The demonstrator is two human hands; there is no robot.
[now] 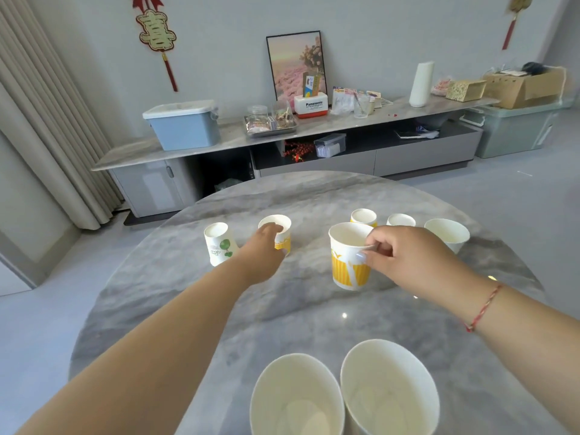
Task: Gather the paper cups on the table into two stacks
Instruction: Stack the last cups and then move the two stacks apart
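Several paper cups stand on a round grey marble table [314, 315]. My right hand [405, 259] pinches the rim of an upright yellow-striped cup [348, 262] near the table's middle. My left hand [262, 249] wraps around an inverted yellow-patterned cup [279, 230]. To its left stands an inverted cup with a green print [218, 244]. Behind my right hand are an inverted yellow cup [364, 217], an inverted white cup [400, 220] and an upright white cup [447, 233]. Two upright cups, a left one [295, 397] and a right one [389, 387], stand side by side at the near edge.
Beyond the table runs a long low cabinet [282, 146] carrying a blue lidded box [183, 125], a tray of jars, a framed picture and cardboard boxes. A curtain hangs at the left. Pale floor surrounds the table.
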